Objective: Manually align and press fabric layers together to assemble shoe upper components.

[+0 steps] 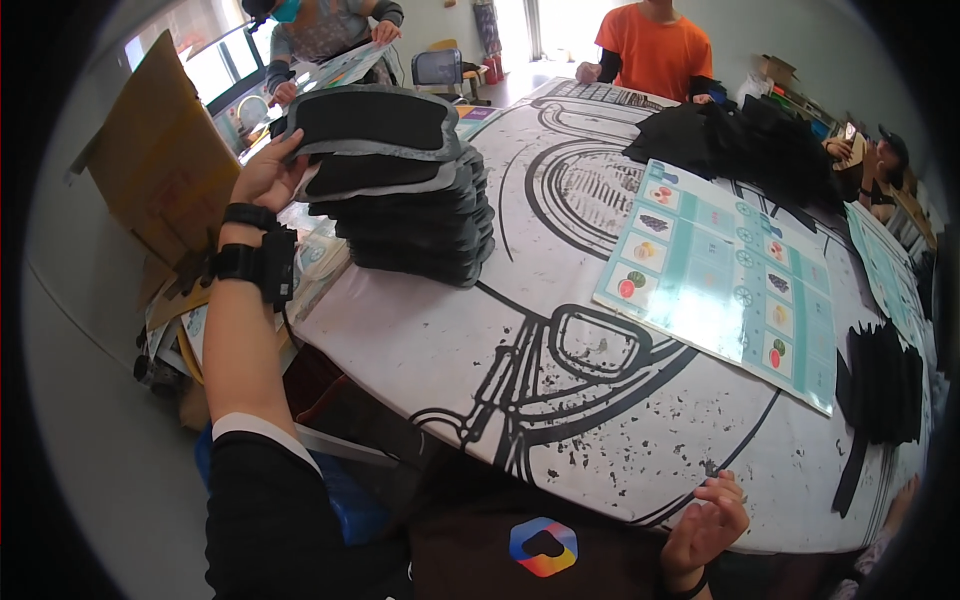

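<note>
A tall stack of black padded pieces (415, 225) with grey borders stands on the left part of the table. My left hand (268, 172) is at the upper left of the stack, with its fingers closed on the left end of the topmost pad (375, 122). That pad lies roughly flat over the others; part of my grip is hidden behind its edge. My right hand (706, 524) is at the table's near edge, fingers loosely bent and apart, holding nothing. The nearest thing to it is the printed tabletop (600, 455).
A glossy fruit-picture sheet (720, 285) lies mid-right. Beyond it is a heap of black fabric (750, 140); at right, a bundle of black strips (882, 385). An open cardboard box (165, 180) stands left. Other people, one in an orange shirt (655, 50), are around the table.
</note>
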Demonstrator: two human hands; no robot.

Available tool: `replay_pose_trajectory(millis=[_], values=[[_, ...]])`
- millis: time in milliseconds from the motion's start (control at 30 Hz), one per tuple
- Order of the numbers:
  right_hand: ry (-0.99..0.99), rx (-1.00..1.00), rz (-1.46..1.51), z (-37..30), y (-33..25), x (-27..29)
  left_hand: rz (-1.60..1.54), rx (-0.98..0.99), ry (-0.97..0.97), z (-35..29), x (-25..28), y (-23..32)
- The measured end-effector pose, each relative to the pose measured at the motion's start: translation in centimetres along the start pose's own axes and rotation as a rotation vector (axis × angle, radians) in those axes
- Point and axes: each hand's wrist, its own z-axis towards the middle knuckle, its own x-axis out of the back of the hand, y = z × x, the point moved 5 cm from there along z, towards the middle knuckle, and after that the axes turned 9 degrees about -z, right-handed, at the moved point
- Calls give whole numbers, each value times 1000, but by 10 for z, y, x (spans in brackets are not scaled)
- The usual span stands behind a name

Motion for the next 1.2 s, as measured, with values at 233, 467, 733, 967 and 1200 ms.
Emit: replay_pose_trajectory(millis=[233, 467, 733, 967, 1200], values=[[-40, -25, 3, -1, -1, -3, -50, -5, 25, -8, 17, 1], [6, -33, -46, 5, -1, 2, 388, 32, 20, 11, 12, -32], [-82, 8, 77, 13, -1, -3, 1407, -364, 49, 23, 70, -1], [-97, 9, 64, 12, -1, 1, 1344, -609, -423, -52, -63, -30], [-110, 7, 74, 12, -1, -2, 1287, -429, -568, -48, -50, -33]])
